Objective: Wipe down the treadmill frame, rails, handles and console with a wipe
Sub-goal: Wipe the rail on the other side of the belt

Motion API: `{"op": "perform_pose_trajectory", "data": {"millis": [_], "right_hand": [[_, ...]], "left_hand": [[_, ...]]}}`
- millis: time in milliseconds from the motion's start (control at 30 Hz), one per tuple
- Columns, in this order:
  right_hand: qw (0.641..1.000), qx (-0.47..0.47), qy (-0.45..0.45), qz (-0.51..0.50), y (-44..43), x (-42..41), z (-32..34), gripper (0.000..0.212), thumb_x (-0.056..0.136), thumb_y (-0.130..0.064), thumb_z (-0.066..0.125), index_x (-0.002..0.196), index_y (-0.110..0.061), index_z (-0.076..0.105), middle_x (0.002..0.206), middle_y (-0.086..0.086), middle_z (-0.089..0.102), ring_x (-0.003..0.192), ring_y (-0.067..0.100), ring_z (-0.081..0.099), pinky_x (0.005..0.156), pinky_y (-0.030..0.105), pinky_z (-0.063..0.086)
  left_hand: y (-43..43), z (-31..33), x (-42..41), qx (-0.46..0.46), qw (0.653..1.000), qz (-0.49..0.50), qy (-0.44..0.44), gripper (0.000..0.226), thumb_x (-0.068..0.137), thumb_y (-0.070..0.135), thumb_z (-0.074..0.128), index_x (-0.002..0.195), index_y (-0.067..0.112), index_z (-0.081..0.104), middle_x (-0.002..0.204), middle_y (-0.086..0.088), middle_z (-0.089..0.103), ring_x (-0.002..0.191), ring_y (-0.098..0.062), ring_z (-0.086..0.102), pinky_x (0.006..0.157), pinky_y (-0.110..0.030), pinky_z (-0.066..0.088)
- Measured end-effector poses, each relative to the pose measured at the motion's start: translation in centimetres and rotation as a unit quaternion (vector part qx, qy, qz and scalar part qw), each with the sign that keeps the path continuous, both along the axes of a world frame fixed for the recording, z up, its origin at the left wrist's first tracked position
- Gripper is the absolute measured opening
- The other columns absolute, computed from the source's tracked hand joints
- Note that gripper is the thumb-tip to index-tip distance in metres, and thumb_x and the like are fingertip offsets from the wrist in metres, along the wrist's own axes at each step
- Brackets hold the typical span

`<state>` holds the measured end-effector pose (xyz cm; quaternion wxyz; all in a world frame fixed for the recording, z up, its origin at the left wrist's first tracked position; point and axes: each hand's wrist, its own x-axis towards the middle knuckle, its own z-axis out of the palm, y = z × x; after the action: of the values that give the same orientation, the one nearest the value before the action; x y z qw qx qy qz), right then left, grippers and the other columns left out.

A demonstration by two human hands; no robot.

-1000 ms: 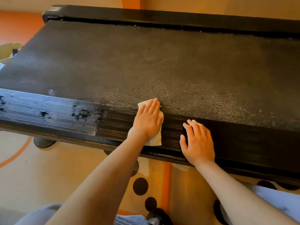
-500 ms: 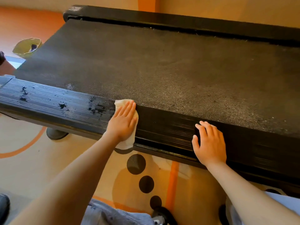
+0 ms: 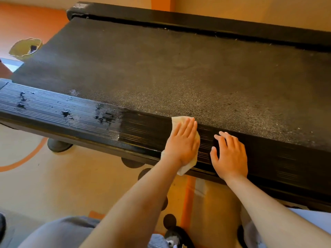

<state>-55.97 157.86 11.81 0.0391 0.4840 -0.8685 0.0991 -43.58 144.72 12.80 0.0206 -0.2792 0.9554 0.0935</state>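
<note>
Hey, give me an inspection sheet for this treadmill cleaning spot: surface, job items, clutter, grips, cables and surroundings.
Surface: near side rail is black and ribbed, with dark wet splotches toward its left end; belt looks dusty, with pale specks.
Job's things: pale wipe lies flat on the side rail under the left hand.
Clutter: yellow-green container on the floor at far left.
Grips: left hand flat, fingers straight, pressing the wipe; right hand flat on the side rail just beside it, holding nothing.
Cables: nothing seen.
Surroundings: tan floor with orange lines and dark dots; round foot under the side rail.
</note>
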Motion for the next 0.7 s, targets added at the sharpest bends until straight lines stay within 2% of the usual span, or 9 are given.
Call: {"op": "perform_pose_trajectory", "data": {"millis": [100,200,333,567,700], "right_hand": [[1.000,0.000,0.001,-0.001,0.1,-0.1,-0.1,0.039,0.093,-0.030,0.051,0.127,-0.012,0.057,0.135,0.009,0.053,0.128,0.026,0.046,0.102,0.044,0.042],[1.000,-0.006,0.000,0.000,0.1,-0.1,-0.1,0.042,0.093,-0.034,0.043,0.126,-0.012,0.057,0.134,0.008,0.054,0.127,0.026,0.047,0.102,0.044,0.043],[1.000,-0.004,-0.002,0.000,0.1,0.0,-0.1,0.044,0.092,-0.036,0.041,0.126,-0.013,0.057,0.134,0.009,0.053,0.127,0.026,0.047,0.102,0.044,0.043],[1.000,0.003,-0.011,-0.001,0.0,0.0,0.0,0.046,0.092,-0.038,0.040,0.126,-0.013,0.058,0.134,0.009,0.054,0.128,0.026,0.047,0.103,0.045,0.043],[1.000,0.006,-0.011,-0.005,0.0,0.1,0.0,0.046,0.092,-0.037,0.040,0.125,-0.012,0.059,0.134,0.010,0.055,0.128,0.027,0.047,0.103,0.045,0.043]], "left_hand": [[-2.3,0.0,1.4,0.001,1.000,-0.020,0.011,0.057,0.104,0.039,0.014,0.155,0.014,0.001,0.162,-0.001,-0.005,0.148,-0.014,-0.012,0.121,-0.038,-0.006],[-4.7,-0.1,2.6,0.019,1.000,0.015,0.015,0.057,0.104,0.040,0.011,0.154,0.018,-0.002,0.162,0.002,-0.007,0.147,-0.011,-0.015,0.121,-0.037,-0.005],[-6.9,-0.5,4.9,0.025,0.998,0.057,0.020,0.056,0.104,0.042,0.011,0.154,0.020,-0.003,0.162,0.004,-0.008,0.147,-0.009,-0.015,0.122,-0.037,-0.003],[-7.8,0.0,9.4,0.030,0.991,0.132,0.021,0.065,0.097,0.051,0.000,0.154,0.020,-0.004,0.161,0.005,-0.011,0.146,-0.010,-0.018,0.120,-0.034,-0.011],[-6.0,0.1,8.6,0.008,0.984,0.178,-0.002,0.059,0.103,0.043,0.008,0.153,0.015,-0.008,0.160,0.001,-0.016,0.145,-0.012,-0.022,0.117,-0.033,-0.015]]}}
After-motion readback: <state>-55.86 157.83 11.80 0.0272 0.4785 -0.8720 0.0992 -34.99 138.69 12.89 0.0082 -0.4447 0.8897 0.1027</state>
